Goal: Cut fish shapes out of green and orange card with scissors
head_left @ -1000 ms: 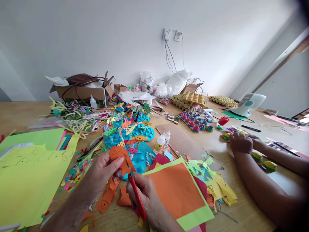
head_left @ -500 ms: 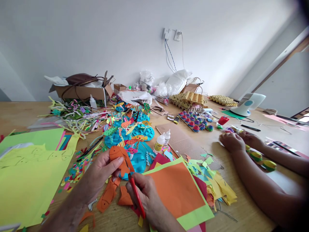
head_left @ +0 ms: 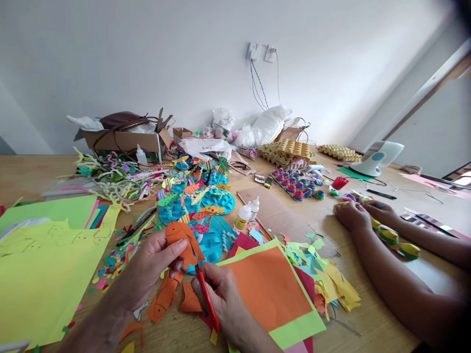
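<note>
Between the thumb and fingers of my left hand (head_left: 156, 260) is a piece of orange paper (head_left: 180, 235) with a fish drawn on it in dark line. My right hand (head_left: 224, 294) is closed around red-handled scissors (head_left: 208, 299), whose blades point up at the lower edge of that paper. Below my left hand lies another orange paper fish (head_left: 162, 299), with orange offcuts around it. Just beyond my hands is blue painted egg-carton work (head_left: 211, 245) carrying colourful paper fish (head_left: 206, 213).
Yellow sheets (head_left: 40, 289) lie left; an orange sheet (head_left: 270, 289) tops a stack on the right. Glue bottles (head_left: 243, 215) stand mid-table. Another person's hands (head_left: 353, 215) work at right on painted egg-carton pieces (head_left: 390, 238). Egg trays (head_left: 287, 152) and a box (head_left: 125, 139) line the wall.
Both of my hands stay nearly in place, with the paper and scissors held as before. The scissors' handles have shifted very slightly. The other person's hands moved a little.
</note>
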A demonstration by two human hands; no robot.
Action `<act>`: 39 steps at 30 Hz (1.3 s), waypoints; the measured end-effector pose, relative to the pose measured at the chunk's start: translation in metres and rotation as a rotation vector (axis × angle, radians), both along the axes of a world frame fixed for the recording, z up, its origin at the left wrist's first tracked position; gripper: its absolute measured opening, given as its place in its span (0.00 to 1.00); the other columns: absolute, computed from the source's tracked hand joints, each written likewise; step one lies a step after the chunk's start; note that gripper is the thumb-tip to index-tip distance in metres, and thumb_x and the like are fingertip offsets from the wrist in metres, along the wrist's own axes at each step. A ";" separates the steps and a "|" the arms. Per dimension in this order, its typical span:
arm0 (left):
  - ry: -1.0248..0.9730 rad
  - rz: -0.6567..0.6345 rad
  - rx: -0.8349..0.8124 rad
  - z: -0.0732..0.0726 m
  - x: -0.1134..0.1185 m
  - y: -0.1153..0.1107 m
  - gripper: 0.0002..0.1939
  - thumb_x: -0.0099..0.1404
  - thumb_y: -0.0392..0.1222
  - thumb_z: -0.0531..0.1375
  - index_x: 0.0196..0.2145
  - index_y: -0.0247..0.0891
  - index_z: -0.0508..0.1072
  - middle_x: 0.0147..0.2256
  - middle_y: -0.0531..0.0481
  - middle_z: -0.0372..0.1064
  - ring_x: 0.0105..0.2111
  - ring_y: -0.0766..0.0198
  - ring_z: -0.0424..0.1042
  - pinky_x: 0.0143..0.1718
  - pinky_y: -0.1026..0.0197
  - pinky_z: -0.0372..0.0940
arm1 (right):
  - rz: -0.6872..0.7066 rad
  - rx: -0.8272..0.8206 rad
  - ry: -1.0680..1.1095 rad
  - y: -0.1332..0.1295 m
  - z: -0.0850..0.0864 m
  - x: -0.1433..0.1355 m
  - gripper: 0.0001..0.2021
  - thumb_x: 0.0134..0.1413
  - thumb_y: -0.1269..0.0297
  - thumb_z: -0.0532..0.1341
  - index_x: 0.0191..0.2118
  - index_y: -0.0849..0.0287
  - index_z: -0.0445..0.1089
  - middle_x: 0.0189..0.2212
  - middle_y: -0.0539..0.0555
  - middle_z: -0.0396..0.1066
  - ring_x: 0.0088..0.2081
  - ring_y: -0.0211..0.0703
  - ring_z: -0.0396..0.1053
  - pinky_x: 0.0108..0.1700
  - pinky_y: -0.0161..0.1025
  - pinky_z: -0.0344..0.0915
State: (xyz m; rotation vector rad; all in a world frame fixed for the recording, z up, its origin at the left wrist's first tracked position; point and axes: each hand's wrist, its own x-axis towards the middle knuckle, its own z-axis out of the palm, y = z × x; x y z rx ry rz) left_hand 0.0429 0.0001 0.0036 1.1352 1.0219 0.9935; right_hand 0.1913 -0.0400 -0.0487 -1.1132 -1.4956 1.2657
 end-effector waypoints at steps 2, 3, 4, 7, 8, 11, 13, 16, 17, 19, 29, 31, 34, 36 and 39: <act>-0.012 -0.001 -0.001 0.000 0.000 0.000 0.11 0.55 0.45 0.63 0.22 0.38 0.68 0.17 0.57 0.63 0.17 0.70 0.60 0.16 0.69 0.58 | -0.005 0.008 -0.005 0.000 0.000 0.000 0.18 0.55 0.59 0.56 0.19 0.58 0.54 0.15 0.43 0.49 0.18 0.30 0.46 0.19 0.29 0.45; -0.018 -0.003 -0.003 0.000 0.000 0.000 0.11 0.55 0.45 0.63 0.22 0.38 0.68 0.17 0.57 0.63 0.17 0.70 0.60 0.16 0.69 0.58 | -0.007 0.012 -0.006 0.000 -0.001 0.000 0.18 0.55 0.59 0.57 0.19 0.58 0.54 0.15 0.42 0.48 0.18 0.30 0.46 0.19 0.29 0.45; -0.025 -0.004 -0.008 -0.001 0.001 0.000 0.11 0.55 0.45 0.63 0.22 0.38 0.69 0.17 0.57 0.64 0.17 0.70 0.60 0.16 0.69 0.58 | -0.008 0.014 -0.007 -0.001 -0.001 0.000 0.18 0.55 0.59 0.57 0.19 0.58 0.54 0.15 0.42 0.48 0.18 0.30 0.46 0.19 0.29 0.45; -0.046 0.000 -0.023 -0.002 0.000 0.000 0.10 0.55 0.45 0.63 0.22 0.38 0.69 0.17 0.58 0.64 0.17 0.71 0.60 0.16 0.70 0.58 | -0.006 0.006 -0.003 -0.001 -0.001 0.000 0.17 0.55 0.61 0.56 0.19 0.58 0.54 0.15 0.42 0.49 0.18 0.30 0.46 0.19 0.29 0.45; -0.050 0.002 -0.027 -0.002 0.001 0.000 0.10 0.55 0.45 0.64 0.22 0.38 0.69 0.17 0.58 0.65 0.17 0.71 0.60 0.16 0.70 0.58 | -0.004 0.003 -0.002 -0.001 -0.001 0.000 0.16 0.55 0.62 0.56 0.19 0.58 0.54 0.15 0.43 0.48 0.18 0.30 0.46 0.19 0.30 0.45; -0.057 0.005 -0.039 -0.001 0.001 0.000 0.10 0.54 0.45 0.64 0.22 0.38 0.69 0.17 0.58 0.65 0.17 0.71 0.60 0.16 0.70 0.58 | 0.000 0.010 -0.004 -0.001 0.000 0.000 0.16 0.55 0.61 0.56 0.19 0.58 0.54 0.15 0.43 0.48 0.19 0.31 0.45 0.19 0.30 0.45; -0.062 0.007 -0.047 0.000 0.002 -0.001 0.10 0.54 0.45 0.64 0.22 0.38 0.69 0.17 0.58 0.65 0.17 0.71 0.60 0.16 0.70 0.58 | 0.002 0.027 -0.010 -0.001 0.002 0.000 0.17 0.56 0.60 0.56 0.19 0.58 0.53 0.15 0.43 0.48 0.19 0.31 0.45 0.19 0.29 0.45; -0.054 0.006 -0.060 0.000 0.001 -0.001 0.11 0.54 0.45 0.64 0.22 0.37 0.69 0.17 0.58 0.64 0.17 0.71 0.59 0.16 0.70 0.57 | 0.006 0.050 -0.027 0.000 0.003 0.001 0.18 0.56 0.59 0.55 0.19 0.58 0.53 0.16 0.43 0.47 0.20 0.31 0.45 0.20 0.30 0.45; -0.043 0.003 -0.064 0.000 0.000 0.000 0.11 0.54 0.45 0.64 0.22 0.37 0.69 0.17 0.58 0.64 0.17 0.71 0.59 0.16 0.70 0.57 | 0.002 0.053 -0.043 0.000 0.004 0.002 0.18 0.56 0.60 0.55 0.19 0.58 0.53 0.16 0.43 0.47 0.20 0.32 0.45 0.20 0.30 0.45; -0.017 -0.008 -0.061 -0.001 -0.003 0.002 0.10 0.55 0.45 0.64 0.23 0.37 0.71 0.17 0.57 0.65 0.18 0.70 0.60 0.17 0.70 0.57 | -0.007 0.056 -0.086 0.000 0.005 0.003 0.17 0.56 0.61 0.55 0.19 0.58 0.52 0.16 0.43 0.47 0.21 0.32 0.45 0.20 0.30 0.45; 0.055 -0.057 0.084 0.003 -0.017 0.010 0.08 0.58 0.44 0.61 0.27 0.39 0.69 0.21 0.59 0.62 0.22 0.70 0.58 0.24 0.70 0.57 | 0.031 0.133 -0.136 0.002 0.005 0.004 0.16 0.54 0.63 0.56 0.20 0.58 0.50 0.16 0.43 0.47 0.20 0.31 0.45 0.21 0.30 0.44; 0.062 -0.047 0.061 0.003 -0.017 0.010 0.08 0.57 0.45 0.61 0.27 0.38 0.68 0.22 0.59 0.62 0.23 0.70 0.58 0.25 0.69 0.56 | 0.037 0.092 -0.092 0.002 0.004 0.003 0.16 0.53 0.63 0.56 0.19 0.58 0.51 0.16 0.43 0.48 0.20 0.31 0.46 0.20 0.30 0.44; 0.069 -0.042 0.057 0.003 -0.016 0.010 0.08 0.57 0.44 0.61 0.27 0.38 0.67 0.22 0.60 0.62 0.23 0.70 0.57 0.25 0.69 0.54 | 0.042 -0.018 -0.017 0.002 0.002 0.002 0.15 0.52 0.63 0.55 0.18 0.58 0.53 0.14 0.43 0.51 0.17 0.31 0.48 0.19 0.29 0.46; 0.075 -0.036 0.071 0.002 -0.014 0.009 0.07 0.57 0.43 0.61 0.27 0.39 0.66 0.22 0.61 0.61 0.23 0.70 0.56 0.25 0.69 0.53 | 0.042 -0.111 0.044 0.002 0.002 0.000 0.15 0.52 0.60 0.56 0.18 0.57 0.54 0.12 0.43 0.53 0.15 0.31 0.51 0.17 0.29 0.48; 0.102 -0.038 0.088 0.002 -0.011 0.006 0.07 0.58 0.41 0.60 0.26 0.39 0.65 0.21 0.61 0.60 0.23 0.70 0.55 0.25 0.69 0.53 | 0.061 -0.212 0.169 0.002 0.001 -0.003 0.19 0.51 0.48 0.58 0.20 0.57 0.58 0.10 0.43 0.55 0.12 0.31 0.51 0.15 0.29 0.49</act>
